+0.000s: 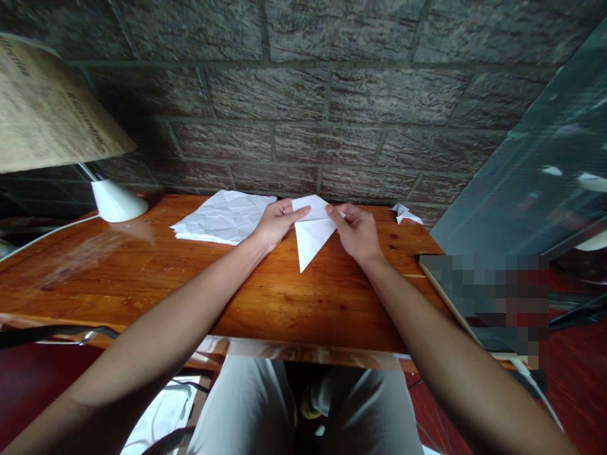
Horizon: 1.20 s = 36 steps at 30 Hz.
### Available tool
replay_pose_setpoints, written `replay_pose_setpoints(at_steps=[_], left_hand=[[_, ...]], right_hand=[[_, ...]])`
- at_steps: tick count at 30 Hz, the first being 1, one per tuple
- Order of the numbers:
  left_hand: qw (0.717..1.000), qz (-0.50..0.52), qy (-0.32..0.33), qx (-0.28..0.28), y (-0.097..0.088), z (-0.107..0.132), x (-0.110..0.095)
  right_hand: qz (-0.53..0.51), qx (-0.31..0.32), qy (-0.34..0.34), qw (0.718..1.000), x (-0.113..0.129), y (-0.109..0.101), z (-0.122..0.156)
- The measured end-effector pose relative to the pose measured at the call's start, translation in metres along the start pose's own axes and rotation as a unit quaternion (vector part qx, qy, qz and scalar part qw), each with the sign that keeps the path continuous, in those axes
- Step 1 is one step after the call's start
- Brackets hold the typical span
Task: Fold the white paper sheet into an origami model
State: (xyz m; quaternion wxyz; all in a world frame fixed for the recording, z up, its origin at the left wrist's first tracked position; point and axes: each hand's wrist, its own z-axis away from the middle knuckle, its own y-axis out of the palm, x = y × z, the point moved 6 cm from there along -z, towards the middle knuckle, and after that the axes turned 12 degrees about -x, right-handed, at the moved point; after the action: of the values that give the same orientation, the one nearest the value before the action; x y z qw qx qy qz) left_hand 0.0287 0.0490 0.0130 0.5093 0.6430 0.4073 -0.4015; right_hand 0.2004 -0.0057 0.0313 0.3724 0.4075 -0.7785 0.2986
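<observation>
A white sheet of paper [312, 237], folded into a triangle with its point toward me, lies on the wooden table [142, 272]. My left hand [275, 221] pinches its upper left edge, fingers pressed together on the fold. My right hand [356, 230] grips the upper right edge the same way. Both forearms reach out over the table from below.
A stack of crumpled white sheets [222, 217] lies left of the hands. A small folded paper piece [404, 213] sits at the back right. A white lamp base [116, 201] under a paper shade [47, 114] stands at the back left. The brick wall [332, 114] is behind the table.
</observation>
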Motion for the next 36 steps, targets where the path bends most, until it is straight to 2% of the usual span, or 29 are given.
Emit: replay_pose_setpoints(at_steps=[4,8,16,22,25,28,36], left_hand=[[1.0,0.009,0.003,-0.028,-0.004,-0.004,0.001],[1.0,0.009,-0.023,0.008,0.001,0.004,0.0],[1.0,-0.006,0.002,-0.001,-0.003,-0.003,-0.003],[0.999,-0.044,-0.013,0.004,-0.008,-0.005,0.001],[0.998,-0.063,0.001,0.008,-0.005,0.0,-0.001],[0.998,-0.059,0.033,-0.016,-0.007,0.001,-0.008],[0.999,-0.025,0.009,0.043,-0.006,-0.004,-0.008]], right_hand=[[-0.002,0.02,0.005,1.0,0.001,0.005,0.002],[0.01,0.023,0.007,1.0,-0.004,0.002,0.002],[-0.015,0.038,0.013,0.999,-0.002,0.007,0.002],[-0.01,0.031,0.02,0.999,-0.004,0.004,0.001],[0.001,0.026,0.021,0.999,-0.007,0.001,0.001],[-0.001,0.028,0.022,0.999,-0.008,0.001,0.0],[-0.009,0.019,0.031,0.999,-0.009,-0.001,-0.002]])
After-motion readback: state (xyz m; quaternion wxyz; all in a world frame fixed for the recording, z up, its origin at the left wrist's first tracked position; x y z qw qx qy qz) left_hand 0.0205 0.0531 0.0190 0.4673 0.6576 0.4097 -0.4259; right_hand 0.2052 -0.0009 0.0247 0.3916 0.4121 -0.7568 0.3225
